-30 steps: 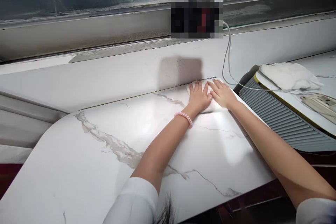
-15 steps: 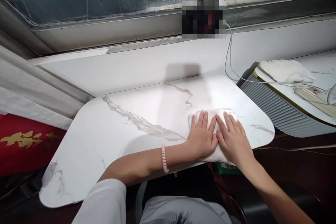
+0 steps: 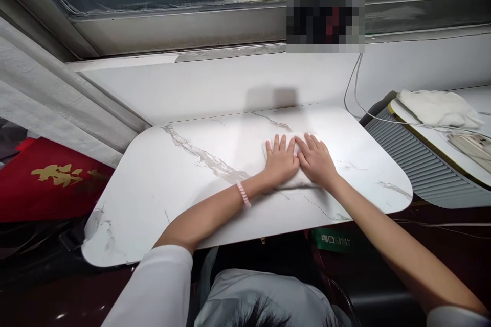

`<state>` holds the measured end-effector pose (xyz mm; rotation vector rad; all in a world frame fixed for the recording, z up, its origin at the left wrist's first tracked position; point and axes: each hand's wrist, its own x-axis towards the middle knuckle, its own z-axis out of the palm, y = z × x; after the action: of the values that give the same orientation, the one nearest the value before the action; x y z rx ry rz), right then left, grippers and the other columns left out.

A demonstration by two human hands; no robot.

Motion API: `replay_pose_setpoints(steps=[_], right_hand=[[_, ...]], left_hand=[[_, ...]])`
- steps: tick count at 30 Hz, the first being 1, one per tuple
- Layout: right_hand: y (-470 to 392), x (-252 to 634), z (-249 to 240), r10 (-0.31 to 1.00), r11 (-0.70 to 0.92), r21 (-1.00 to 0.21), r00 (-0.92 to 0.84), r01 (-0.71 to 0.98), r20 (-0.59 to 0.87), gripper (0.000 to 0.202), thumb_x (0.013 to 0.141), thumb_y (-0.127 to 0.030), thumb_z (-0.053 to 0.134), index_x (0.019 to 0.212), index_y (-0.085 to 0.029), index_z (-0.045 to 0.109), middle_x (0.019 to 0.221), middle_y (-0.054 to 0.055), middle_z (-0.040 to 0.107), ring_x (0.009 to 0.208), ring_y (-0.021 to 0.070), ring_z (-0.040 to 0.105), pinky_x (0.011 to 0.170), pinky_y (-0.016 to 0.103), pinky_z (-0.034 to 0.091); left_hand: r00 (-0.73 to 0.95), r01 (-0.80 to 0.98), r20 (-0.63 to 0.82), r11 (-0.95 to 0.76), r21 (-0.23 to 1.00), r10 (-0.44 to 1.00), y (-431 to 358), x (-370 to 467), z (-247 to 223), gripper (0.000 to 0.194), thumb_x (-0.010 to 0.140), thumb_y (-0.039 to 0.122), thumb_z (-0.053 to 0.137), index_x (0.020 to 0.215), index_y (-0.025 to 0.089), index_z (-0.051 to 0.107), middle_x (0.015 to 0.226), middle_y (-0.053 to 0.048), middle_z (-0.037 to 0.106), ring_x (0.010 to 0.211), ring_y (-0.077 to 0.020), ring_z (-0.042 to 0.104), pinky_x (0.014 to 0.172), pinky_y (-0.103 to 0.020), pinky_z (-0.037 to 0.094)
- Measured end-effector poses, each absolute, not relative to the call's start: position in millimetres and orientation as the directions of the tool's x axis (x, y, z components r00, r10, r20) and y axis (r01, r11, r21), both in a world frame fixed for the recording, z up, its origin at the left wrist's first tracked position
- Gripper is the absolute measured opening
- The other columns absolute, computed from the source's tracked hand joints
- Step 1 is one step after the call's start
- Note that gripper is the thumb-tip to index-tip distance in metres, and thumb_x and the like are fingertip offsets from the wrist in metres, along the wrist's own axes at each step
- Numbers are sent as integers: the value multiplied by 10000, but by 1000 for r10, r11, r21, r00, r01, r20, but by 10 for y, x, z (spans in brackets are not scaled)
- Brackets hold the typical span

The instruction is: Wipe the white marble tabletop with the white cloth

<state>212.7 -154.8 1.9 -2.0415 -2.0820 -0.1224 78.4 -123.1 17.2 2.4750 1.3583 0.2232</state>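
Observation:
A folded white cloth [image 3: 301, 181] lies flat on the white marble-patterned tabletop [image 3: 146, 199], a little right of its middle. Pressed down on the cloth's left part is my left hand [image 3: 281, 162], fingers spread and stretched out, with a pink coil band [image 3: 243, 194] around the wrist. My right hand [image 3: 316, 159] rests flat beside it, fingers also extended, its thumb side touching the left hand. Both palms cover most of the cloth, so its middle is hidden. Neither hand is closed around anything.
Behind the tabletop runs a white wall [image 3: 192, 87] below a window. To the right, a ribbed-sided table [image 3: 418, 163] holds another white cloth [image 3: 441, 107] and cables [image 3: 402, 121]. A red cloth with gold characters [image 3: 23, 189] is at left; a green box [image 3: 332, 240] sits below the front edge.
Both hands have slid the cloth away from the tabletop's front edge toward the wall, staying flat on it. The camera view has shifted slightly too.

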Motion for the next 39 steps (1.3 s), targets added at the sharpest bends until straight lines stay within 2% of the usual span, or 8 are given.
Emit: replay_pose_setpoints(steps=[9,12,17,24,28,32,39], right_hand=[[-287,2020,39,973,11,-183,32,983,227,525,932,-285,265,1412,-207,464,1486,123,436,1377,277,360,1100,505,305],[-113,1999,25,971,25,-192,22,981,239,519,925,-277,283,1399,-203,482,1466,130,461,1359,297,377,1090,526,317],[-124,1990,21,969,39,-171,5,984,247,535,932,-284,262,1419,-195,464,1486,113,443,1376,281,369,1100,513,313],[-752,1795,54,984,30,-138,-5,990,176,548,961,-295,245,1468,-160,400,1545,150,350,1426,291,299,1127,510,274],[-1319,1659,35,987,83,-165,-58,983,152,550,972,-343,244,1483,-187,374,1554,135,337,1435,291,281,1123,530,278],[-1867,1501,3,972,191,-179,-161,965,169,554,972,-388,266,1483,-206,381,1558,130,331,1439,302,269,1125,547,275],[-2430,1099,-15,959,220,-123,-192,968,209,572,946,-335,307,1483,-159,391,1543,167,343,1443,332,248,1130,551,266]], left_hand=[[468,828,131,-485,281,874,-103,723,116,517,976,298,271,1471,180,361,1552,-108,330,1450,-258,230,1185,-491,145],[458,838,157,-484,253,875,38,708,114,495,981,300,268,1445,188,395,1529,-104,370,1433,-245,265,1178,-480,172],[426,861,173,-457,225,888,35,715,66,503,986,299,282,1469,189,363,1549,-146,321,1445,-262,245,1173,-494,160],[472,840,113,-485,244,875,-494,495,79,535,986,333,334,1498,181,321,1572,-174,262,1466,-293,186,1175,-504,138],[525,816,76,-527,236,847,-1045,212,120,570,981,379,355,1508,174,292,1581,-182,232,1474,-300,148,1175,-516,133],[533,818,62,-533,216,844,-1617,-67,148,601,978,403,353,1519,155,267,1584,-188,215,1474,-322,129,1176,-533,136],[543,824,41,-541,169,839,-2178,-443,161,600,977,386,360,1521,149,270,1586,-194,203,1475,-335,100,1175,-547,159]])
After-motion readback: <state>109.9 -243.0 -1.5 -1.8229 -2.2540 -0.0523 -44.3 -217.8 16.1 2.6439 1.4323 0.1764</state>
